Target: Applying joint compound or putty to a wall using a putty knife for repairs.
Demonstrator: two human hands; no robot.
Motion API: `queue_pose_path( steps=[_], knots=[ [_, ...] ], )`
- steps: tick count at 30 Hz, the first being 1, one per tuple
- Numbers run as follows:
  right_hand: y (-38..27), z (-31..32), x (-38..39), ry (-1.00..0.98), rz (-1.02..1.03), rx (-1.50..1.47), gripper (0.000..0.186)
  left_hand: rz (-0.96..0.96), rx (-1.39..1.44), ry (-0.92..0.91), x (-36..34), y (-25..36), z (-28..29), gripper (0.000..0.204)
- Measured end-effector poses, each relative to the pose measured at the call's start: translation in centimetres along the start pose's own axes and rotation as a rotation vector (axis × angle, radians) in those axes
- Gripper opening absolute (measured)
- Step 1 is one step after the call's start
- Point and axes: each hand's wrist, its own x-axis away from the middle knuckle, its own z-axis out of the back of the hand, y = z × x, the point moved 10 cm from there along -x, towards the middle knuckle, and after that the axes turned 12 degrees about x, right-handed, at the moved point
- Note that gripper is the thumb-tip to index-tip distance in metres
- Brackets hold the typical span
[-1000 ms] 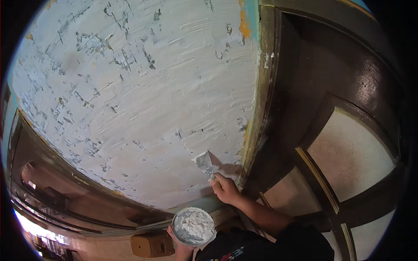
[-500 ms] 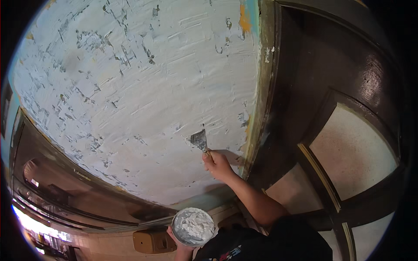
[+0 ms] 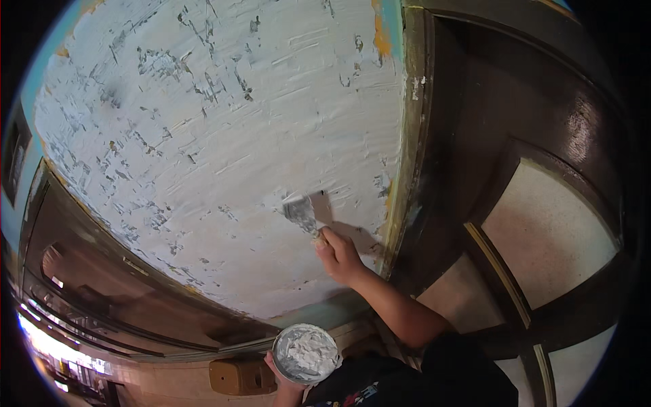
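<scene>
My right hand (image 3: 338, 256) is closed round the handle of a putty knife (image 3: 301, 213), whose wide grey blade is tilted up to the left in front of the wall. The blade casts a shadow to its right; whether its edge touches the wall I cannot tell. White filler coats most of the wall (image 3: 224, 156), with dark gouges and streaks showing through. Low down, my left hand (image 3: 287, 385) grips a round tub (image 3: 276, 358) from its left side. Thick white putty (image 3: 308, 353) lies inside the tub.
A dark wooden frame (image 3: 415, 136) borders the wall on the right, beside a dark panelled door (image 3: 488, 88) with pale panels. At lower left runs another brown wooden frame (image 3: 81, 224). A brown plastic stool (image 3: 237, 377) stands on the floor behind my left hand.
The putty knife has turned, its blade now pointing more up and left and showing more of its face. My right hand has shifted slightly. The left hand still holds the tub.
</scene>
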Motion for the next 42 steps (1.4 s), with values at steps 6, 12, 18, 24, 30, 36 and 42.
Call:
queue_pose_path(
  steps=[6, 12, 18, 24, 30, 36, 42],
  knots=[
    [3.6, -2.9, 0.8, -0.069, -0.307, -0.012, 0.035, -0.041, -0.021, -0.044, 0.3, 0.4, -0.7, 0.095],
    [8.7, -3.5, 4.2, -0.153, -0.406, 0.057, 0.042, -0.059, 0.098, 0.031, 0.5, 0.8, 1.1, 0.087],
    [12.4, -3.4, 11.7, -0.118, -0.451, -0.2, 0.032, -0.044, 0.023, 0.028, 1.1, 0.5, -0.1, 0.087],
    [5.4, 0.8, 8.5, 0.099, -0.075, 0.019, 0.024, -0.028, -0.015, 0.048, 0.3, 0.6, 1.1, 0.088],
    [3.3, 2.3, 5.8, 0.256, 0.075, 0.199, 0.032, -0.001, -0.03, -0.018, -0.2, 0.1, -0.2, 0.087],
    [4.6, 1.5, 2.7, 0.201, -0.093, 0.033, 0.028, -0.027, -0.116, 0.008, -0.5, 0.5, -0.1, 0.099],
    [6.8, -0.7, 1.5, -0.004, -0.356, -0.099, 0.029, -0.016, -0.091, 0.012, -0.7, 1.2, 0.6, 0.099]
  ],
)
